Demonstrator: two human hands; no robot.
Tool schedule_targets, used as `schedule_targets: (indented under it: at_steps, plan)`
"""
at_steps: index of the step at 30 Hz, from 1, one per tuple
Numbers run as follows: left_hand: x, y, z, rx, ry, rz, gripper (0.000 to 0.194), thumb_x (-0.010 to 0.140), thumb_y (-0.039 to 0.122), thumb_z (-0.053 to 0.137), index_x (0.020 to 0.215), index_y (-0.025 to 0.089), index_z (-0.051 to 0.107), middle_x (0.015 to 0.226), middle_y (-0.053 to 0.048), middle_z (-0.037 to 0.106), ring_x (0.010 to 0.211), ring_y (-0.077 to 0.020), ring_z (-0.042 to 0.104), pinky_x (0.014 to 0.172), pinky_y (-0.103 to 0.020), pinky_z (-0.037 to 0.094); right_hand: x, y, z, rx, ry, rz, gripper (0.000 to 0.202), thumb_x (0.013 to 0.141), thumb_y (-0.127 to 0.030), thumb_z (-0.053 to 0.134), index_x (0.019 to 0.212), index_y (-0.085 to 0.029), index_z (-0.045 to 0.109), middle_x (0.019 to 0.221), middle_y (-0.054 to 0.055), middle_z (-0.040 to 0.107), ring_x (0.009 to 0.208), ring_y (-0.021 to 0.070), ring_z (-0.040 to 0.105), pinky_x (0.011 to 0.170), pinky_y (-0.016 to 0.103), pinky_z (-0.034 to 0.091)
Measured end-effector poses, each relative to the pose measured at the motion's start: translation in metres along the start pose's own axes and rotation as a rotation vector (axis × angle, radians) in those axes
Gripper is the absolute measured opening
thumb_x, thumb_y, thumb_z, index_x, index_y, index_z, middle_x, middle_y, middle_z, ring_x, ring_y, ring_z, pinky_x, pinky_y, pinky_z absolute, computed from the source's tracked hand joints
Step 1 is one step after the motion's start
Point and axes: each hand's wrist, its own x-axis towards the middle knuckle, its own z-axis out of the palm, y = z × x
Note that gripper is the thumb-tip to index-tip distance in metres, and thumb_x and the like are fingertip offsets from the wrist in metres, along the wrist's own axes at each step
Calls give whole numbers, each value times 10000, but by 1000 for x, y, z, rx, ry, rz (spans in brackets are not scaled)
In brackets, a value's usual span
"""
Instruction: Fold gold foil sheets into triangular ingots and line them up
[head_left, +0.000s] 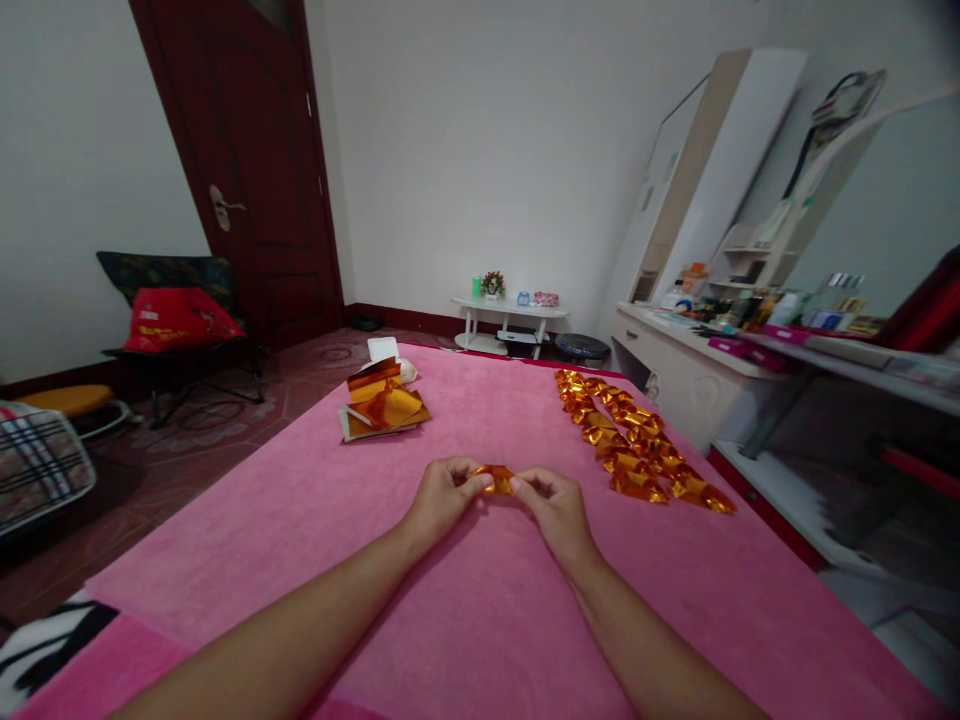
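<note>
A small piece of shiny gold foil (498, 479) is held between both hands, just above the pink cloth (480, 600). My left hand (444, 492) pinches its left end with thumb and fingers. At its right end, my right hand (552, 502) grips it in the same way. Farther off to the left lies a stack of gold foil sheets (390, 405), some curled upward. Rows of twisted gold foil pieces (634, 440) run along the right side of the cloth.
Behind the foil stack is a white object (382, 349). A low white table (510, 309) with a small plant stands by the far wall. At right is a dresser (682, 350) crowded with bottles; at left, a chair with a red bag (180, 320).
</note>
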Motion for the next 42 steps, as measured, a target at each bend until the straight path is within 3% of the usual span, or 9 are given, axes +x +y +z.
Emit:
schedule_targets:
  at_steps: [5,12,21,25,27,30,34,40,42]
  plan:
    - [-2,2,-1,41,-51,-29,270,697,355,637,606,101,624,441,7,541,379,-74,440,418,-185,328,1,-3,1,43,-95,15,230,772,-359,576,673,-157,622,598,-12,551,559,116,466,514,212,344]
    - [-3,3,2,53,-63,-39,342,745,424,572,583,122,573,422,28,502,341,-62,408,388,-179,280,-3,-3,-1,98,-2,112,298,779,-416,560,634,-163,621,459,-48,426,433,92,369,420,214,266]
    - [2,2,0,139,107,18,457,793,470,507,471,159,415,384,61,337,367,-53,292,387,-195,197,1,4,-1,326,10,254,293,752,-399,579,603,-147,583,423,-45,452,344,58,339,348,186,208]
    - [1,2,-6,91,136,125,244,824,345,481,769,142,604,615,12,557,484,-86,458,465,-190,351,4,5,-2,475,110,330,255,687,-369,626,580,-161,524,443,-63,426,341,41,301,331,169,163]
    - [-2,6,-6,106,24,234,262,784,225,512,1018,164,611,911,-47,633,702,-131,576,614,-223,451,5,3,-3,513,114,347,235,670,-348,631,581,-165,515,443,-71,410,339,38,290,328,164,158]
    - [-6,10,-2,180,-138,367,394,727,146,560,1115,183,614,1124,-84,599,1011,-197,555,870,-293,434,5,1,-3,507,67,354,232,672,-335,617,565,-165,501,414,-81,385,319,31,270,320,162,159]
    - [-6,8,2,180,-151,290,303,782,237,569,1064,165,656,993,-84,654,904,-192,594,837,-296,450,6,3,-2,406,-20,341,280,724,-381,582,575,-156,507,404,-62,436,306,35,307,310,157,188]
    - [-1,0,0,134,-84,168,246,797,292,562,934,143,701,873,-74,698,770,-178,613,708,-253,459,5,4,-1,324,-25,256,402,777,-538,527,913,-162,579,489,-48,510,367,73,426,316,151,263]
    - [0,-1,0,115,-64,149,245,804,288,544,887,127,708,824,-75,701,721,-168,606,664,-240,451,4,2,-1,304,-40,241,411,781,-551,522,869,-155,587,502,-34,524,386,78,445,327,155,279]
